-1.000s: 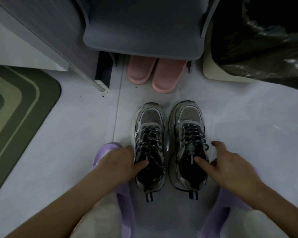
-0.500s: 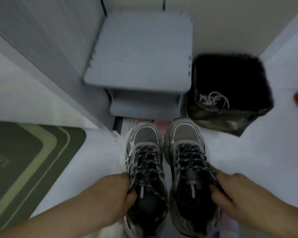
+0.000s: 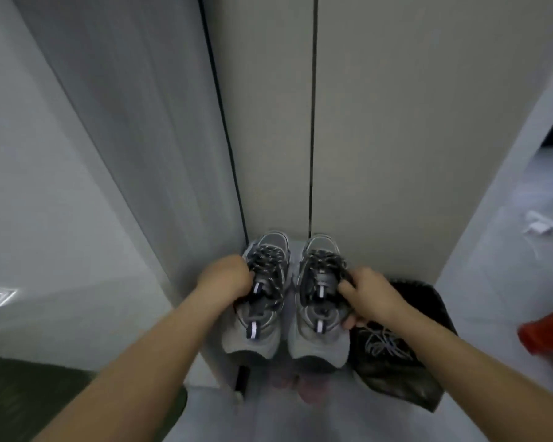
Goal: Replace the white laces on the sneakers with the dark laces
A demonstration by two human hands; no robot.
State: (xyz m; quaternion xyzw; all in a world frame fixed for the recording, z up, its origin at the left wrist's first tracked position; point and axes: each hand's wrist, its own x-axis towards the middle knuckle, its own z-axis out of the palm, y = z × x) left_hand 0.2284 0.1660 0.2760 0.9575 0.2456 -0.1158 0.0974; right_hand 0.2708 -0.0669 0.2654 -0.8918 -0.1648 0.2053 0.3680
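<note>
Our left hand is curled tight round the collar of the left sneaker, and our right hand grips the collar of the right sneaker, so we carry the pair side by side, toes away from us. Both wear the dark laces. The white laces lie in the bin below our right hand, so the swap looks done. Cupboard doors stand ahead, so we judge that stowing comes next.
</note>
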